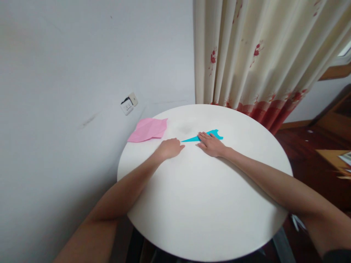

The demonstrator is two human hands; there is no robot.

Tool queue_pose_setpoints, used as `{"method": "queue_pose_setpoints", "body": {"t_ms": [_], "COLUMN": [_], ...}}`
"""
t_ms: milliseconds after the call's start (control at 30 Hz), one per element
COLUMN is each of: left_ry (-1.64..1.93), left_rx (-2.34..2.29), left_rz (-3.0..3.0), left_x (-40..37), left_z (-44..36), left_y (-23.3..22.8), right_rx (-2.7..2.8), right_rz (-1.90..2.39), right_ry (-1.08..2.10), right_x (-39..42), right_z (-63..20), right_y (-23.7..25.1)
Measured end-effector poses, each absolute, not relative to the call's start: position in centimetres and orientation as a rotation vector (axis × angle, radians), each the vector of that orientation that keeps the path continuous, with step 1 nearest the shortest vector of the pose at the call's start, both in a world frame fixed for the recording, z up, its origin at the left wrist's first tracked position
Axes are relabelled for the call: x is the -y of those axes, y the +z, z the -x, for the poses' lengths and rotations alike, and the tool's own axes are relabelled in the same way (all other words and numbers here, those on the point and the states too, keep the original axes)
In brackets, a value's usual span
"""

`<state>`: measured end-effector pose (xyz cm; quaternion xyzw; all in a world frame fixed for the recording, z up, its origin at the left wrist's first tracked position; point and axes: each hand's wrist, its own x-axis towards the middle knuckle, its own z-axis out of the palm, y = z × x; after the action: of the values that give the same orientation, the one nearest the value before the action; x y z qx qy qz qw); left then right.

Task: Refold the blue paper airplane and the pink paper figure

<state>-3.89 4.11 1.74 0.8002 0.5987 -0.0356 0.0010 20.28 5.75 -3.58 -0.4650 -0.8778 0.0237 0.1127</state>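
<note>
A blue folded paper (194, 139) lies on the white round table, narrow and pointed at its left end, with a cut, notched edge at its right end. My right hand (211, 145) rests flat across its middle, fingers stretched out and pressing it to the table. At the pointed end is my left hand (170, 148), its fingers curled against the tip; the fingertips are partly hidden. A creased pink paper sheet (148, 130) lies behind my left hand, near the table's left edge.
The round table (197, 204) stands close to a white wall with a socket (127, 107). A cream curtain (246, 54) with red flowers hangs behind it. On the right, a wooden surface (329, 159) holds some papers above the dark floor.
</note>
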Motion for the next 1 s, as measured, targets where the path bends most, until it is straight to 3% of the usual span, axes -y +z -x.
{"method": "queue_pose_setpoints", "body": {"t_ms": [100, 233, 433, 1000], "left_ry": [0.202, 0.539, 0.538, 0.493], "left_rx": [-2.026, -1.486, -1.326, -1.306], "left_rz": [-2.474, -2.695, -2.751, -2.725], "left_x": [-4.7, -5.3, -5.4, -6.0], "left_z": [3.2, 2.3, 1.5, 2.0], "left_y": [2.0, 0.4, -2.0, -1.4], "right_rx": [2.568, 2.533, 2.468, 2.583], "right_rz": [1.363, 1.357, 1.312, 1.264], "right_ry": [0.052, 0.015, 0.009, 0.001], "right_x": [-5.8, -5.7, -5.5, -5.1], "right_z": [-20.3, -20.3, -20.2, -20.3], "right_y": [-3.7, -3.6, -2.7, -1.1]}}
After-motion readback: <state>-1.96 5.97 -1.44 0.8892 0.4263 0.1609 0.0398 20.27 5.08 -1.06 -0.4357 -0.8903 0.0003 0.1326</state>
